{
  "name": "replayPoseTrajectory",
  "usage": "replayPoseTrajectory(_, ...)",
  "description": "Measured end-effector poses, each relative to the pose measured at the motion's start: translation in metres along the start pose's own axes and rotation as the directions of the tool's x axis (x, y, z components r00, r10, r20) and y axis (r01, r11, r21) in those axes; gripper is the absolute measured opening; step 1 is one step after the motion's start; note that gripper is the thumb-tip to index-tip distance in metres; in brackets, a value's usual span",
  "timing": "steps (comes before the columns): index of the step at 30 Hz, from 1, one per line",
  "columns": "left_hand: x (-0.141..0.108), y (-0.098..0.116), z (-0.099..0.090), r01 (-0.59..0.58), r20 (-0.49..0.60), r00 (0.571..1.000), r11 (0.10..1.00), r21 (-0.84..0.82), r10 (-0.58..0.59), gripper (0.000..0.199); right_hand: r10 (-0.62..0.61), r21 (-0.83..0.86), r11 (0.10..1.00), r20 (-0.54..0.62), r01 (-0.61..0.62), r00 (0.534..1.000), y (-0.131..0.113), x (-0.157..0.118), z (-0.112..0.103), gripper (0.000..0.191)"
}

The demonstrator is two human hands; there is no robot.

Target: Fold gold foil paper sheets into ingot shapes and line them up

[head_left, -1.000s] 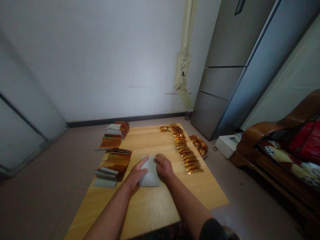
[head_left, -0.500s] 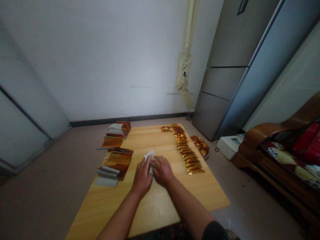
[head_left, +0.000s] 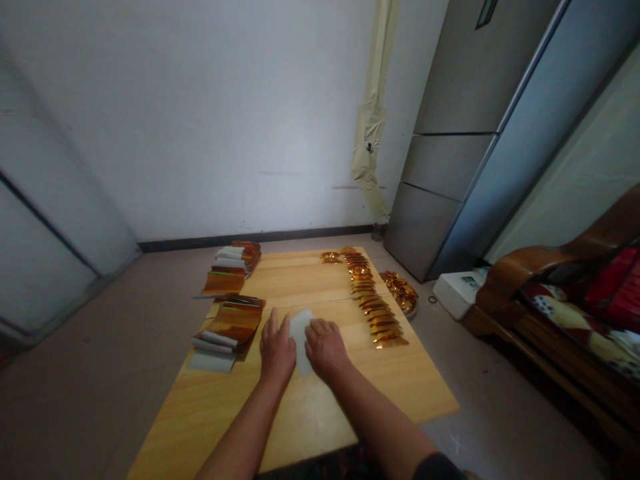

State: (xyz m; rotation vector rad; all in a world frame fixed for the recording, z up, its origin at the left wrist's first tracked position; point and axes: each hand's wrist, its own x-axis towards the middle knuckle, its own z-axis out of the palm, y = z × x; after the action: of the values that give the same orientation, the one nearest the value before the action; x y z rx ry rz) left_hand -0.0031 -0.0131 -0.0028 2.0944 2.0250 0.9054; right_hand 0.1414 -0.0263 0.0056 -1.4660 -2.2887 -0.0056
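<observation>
A pale grey-white sheet of paper (head_left: 301, 339) lies on the wooden table (head_left: 295, 427), between my two hands. Along its left edge rests my left hand (head_left: 278, 350), fingers stretched forward and a little apart, the thumb side touching the paper. My right hand (head_left: 327, 350) has its fingers curled over the paper's right edge; their tips are partly hidden. To the left are fanned stacks of gold-brown foil paper (head_left: 235, 320) with pale backs. On the right runs a long row of folded gold foil pieces (head_left: 373, 300).
Beyond the table's right edge, a round container of gold pieces (head_left: 400, 292) stands low down. Behind it are a grey refrigerator (head_left: 440, 160) and a white box (head_left: 457, 295). A wooden bench (head_left: 520, 280) with a patterned cushion is at the right. The wall (head_left: 225, 133) faces me.
My left hand has drawn left and slightly back from the paper's middle. More of the sheet shows, looking flatter and wider. The right hand has shifted only a little.
</observation>
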Motion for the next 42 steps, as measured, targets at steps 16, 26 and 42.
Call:
replayPoseTrajectory(16,-0.014,-0.012,-0.014,-0.283,0.256,0.917,0.951,-0.125,0.306,0.039,-0.047,0.179,0.983,0.105,0.027,0.993,0.013,-0.034,-0.043,0.025)
replayPoseTrajectory(26,-0.017,-0.013,-0.014,-0.302,0.242,0.914,0.944,-0.130,0.326,0.027,-0.135,0.285,0.951,0.028,0.122,0.990,0.023,-0.058,-0.050,0.018)
replayPoseTrajectory(42,-0.017,-0.016,-0.024,-0.393,0.209,0.868,0.880,-0.266,0.451,0.038,-0.098,0.284,0.952,-0.063,0.112,0.993,0.020,-0.053,-0.035,0.013)
